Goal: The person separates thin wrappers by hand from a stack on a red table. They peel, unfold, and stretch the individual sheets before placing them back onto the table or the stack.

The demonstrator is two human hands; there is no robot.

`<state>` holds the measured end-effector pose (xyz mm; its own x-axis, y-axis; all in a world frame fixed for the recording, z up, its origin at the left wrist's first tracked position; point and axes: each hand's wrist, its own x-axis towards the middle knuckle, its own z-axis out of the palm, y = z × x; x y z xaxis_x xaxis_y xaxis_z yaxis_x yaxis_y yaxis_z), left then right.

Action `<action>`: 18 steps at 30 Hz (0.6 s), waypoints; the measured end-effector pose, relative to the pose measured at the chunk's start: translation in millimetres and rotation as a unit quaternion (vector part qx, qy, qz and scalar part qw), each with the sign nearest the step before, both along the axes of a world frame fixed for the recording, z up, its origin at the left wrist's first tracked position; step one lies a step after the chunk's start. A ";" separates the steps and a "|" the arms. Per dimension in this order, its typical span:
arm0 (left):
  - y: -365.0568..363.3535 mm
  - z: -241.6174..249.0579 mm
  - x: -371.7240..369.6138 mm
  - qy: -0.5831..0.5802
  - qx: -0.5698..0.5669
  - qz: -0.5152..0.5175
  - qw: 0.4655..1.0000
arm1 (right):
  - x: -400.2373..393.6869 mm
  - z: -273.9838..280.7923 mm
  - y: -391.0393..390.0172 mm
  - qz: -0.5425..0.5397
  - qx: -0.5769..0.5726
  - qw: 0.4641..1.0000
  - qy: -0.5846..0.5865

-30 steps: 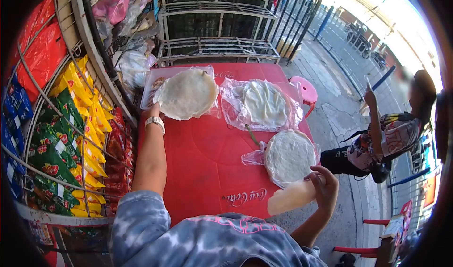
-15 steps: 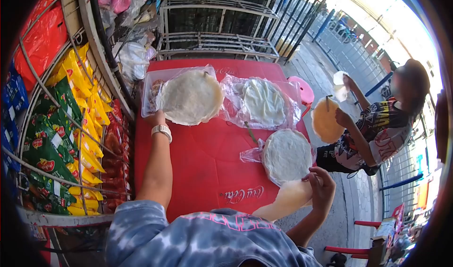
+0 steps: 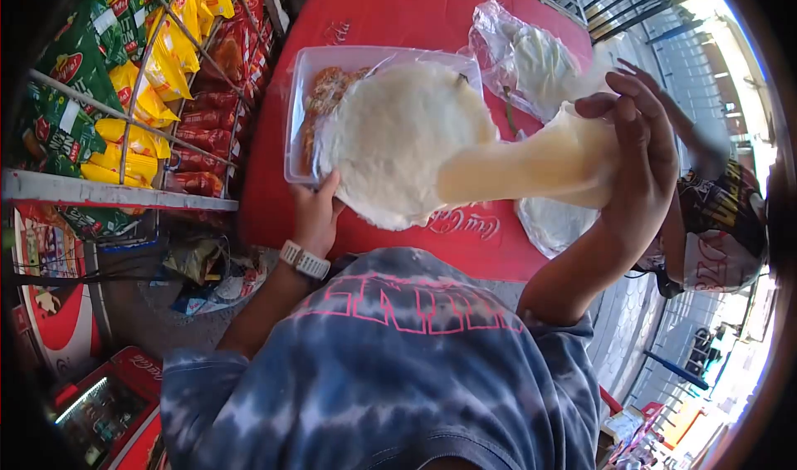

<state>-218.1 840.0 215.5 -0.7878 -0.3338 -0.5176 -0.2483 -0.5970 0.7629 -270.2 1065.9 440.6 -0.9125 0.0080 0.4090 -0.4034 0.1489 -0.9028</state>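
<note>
My right hand (image 3: 639, 150) pinches the edge of a thin, pale spring roll wrapper (image 3: 531, 169), raised and curling over the table. Its free end hangs over a round, whitish wrapper (image 3: 407, 134) that lies across a clear plastic container (image 3: 297, 109). Brownish filling (image 3: 332, 92) shows at the container's left side. My left hand (image 3: 315, 217), with a pale watch band at the wrist, grips the container's near edge, thumb by the round wrapper's rim. Another round stack of wrappers (image 3: 556, 221) lies to the right, partly behind the raised wrapper.
An open plastic bag with pale sheets (image 3: 540, 67) lies on the red table (image 3: 382, 9). Another person (image 3: 722, 229) stands at the right, one arm stretched toward the table. A wire rack with snack packs (image 3: 137, 88) stands at the left.
My right hand has lifted the wrapper up from the table's near right side and toward the container. The view has shifted, and the container appears closer. My left hand stays at its edge.
</note>
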 end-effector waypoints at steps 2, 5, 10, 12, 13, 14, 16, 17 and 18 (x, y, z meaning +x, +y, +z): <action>-10.7 14.2 27.8 0.014 -0.041 -0.073 0.996 | 11.4 10.8 -20.4 0.044 -0.039 0.998 -0.010; -60.0 9.8 51.5 -0.012 -0.083 -0.278 0.957 | 10.9 14.1 -48.8 0.117 -0.129 0.985 0.009; -81.0 53.2 49.3 0.116 -0.291 -0.217 0.925 | -43.8 -40.7 -45.0 0.136 -0.124 0.981 -0.057; -69.3 64.7 36.7 0.146 -0.297 -0.150 0.932 | -67.3 -92.6 -26.7 0.137 -0.103 0.974 -0.150; -62.7 62.2 30.0 0.138 -0.291 -0.128 0.938 | -65.8 -107.9 -16.5 0.115 -0.041 0.968 -0.220; -60.7 57.0 24.0 0.129 -0.285 -0.106 0.944 | -58.4 -122.8 -7.9 0.091 0.022 0.953 -0.287; -51.6 39.5 13.8 0.120 -0.478 -0.119 0.862 | -42.2 -162.8 2.3 0.020 0.095 0.951 -0.295; -47.4 39.3 11.2 0.137 -0.572 -0.164 0.792 | -34.7 -172.3 2.6 0.011 0.078 0.953 -0.291; -43.7 40.1 9.5 0.151 -0.657 -0.209 0.709 | -27.0 -180.6 2.7 0.000 0.060 0.955 -0.289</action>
